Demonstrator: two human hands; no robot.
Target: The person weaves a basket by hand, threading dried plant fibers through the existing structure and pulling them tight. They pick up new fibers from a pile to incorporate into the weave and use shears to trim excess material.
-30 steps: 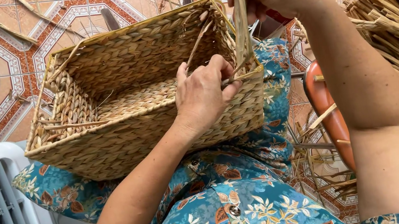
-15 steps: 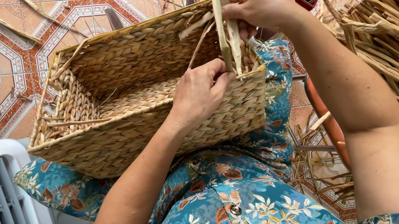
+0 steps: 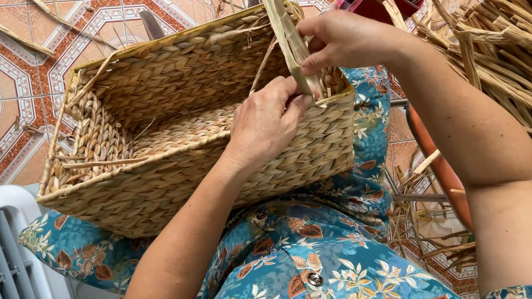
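Since half a second ago, the right hand [image 3: 348, 37] has lowered the flat straw strand [image 3: 291, 39] toward the near right corner of the woven basket [image 3: 189, 112], which rests on the lap. Upright, long axis near vertical, the strand is pinched closed between right thumb and fingers. Just below-left, the left hand [image 3: 269, 124] grips the rim, fingertips touching the strand's lower end.
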